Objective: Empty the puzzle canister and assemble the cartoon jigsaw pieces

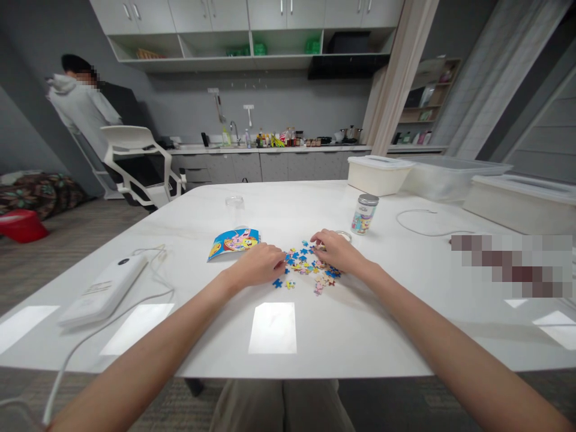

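Note:
A loose pile of jigsaw puzzle pieces (303, 264), mostly blue with some yellow and pink, lies on the white table. My left hand (261, 264) rests at the pile's left edge with its fingers curled together; whatever may be in them is hidden. Over the right side of the pile, my right hand (338, 251) has bent fingers held apart, their tips down among the pieces. Left of the pile, a curved picture sheet (234, 241) shows a yellow cartoon figure on blue. A printed can (365, 214) with a silver lid stands upright beyond my right hand.
A clear plastic cup (234, 210) stands behind the picture sheet. At left lies a white power bank (105, 290) with cables. Lidded storage boxes (380, 174) line the table's far right. A thin cable (418, 225) lies before them. A person (81, 99) stands beyond a white chair (135, 156).

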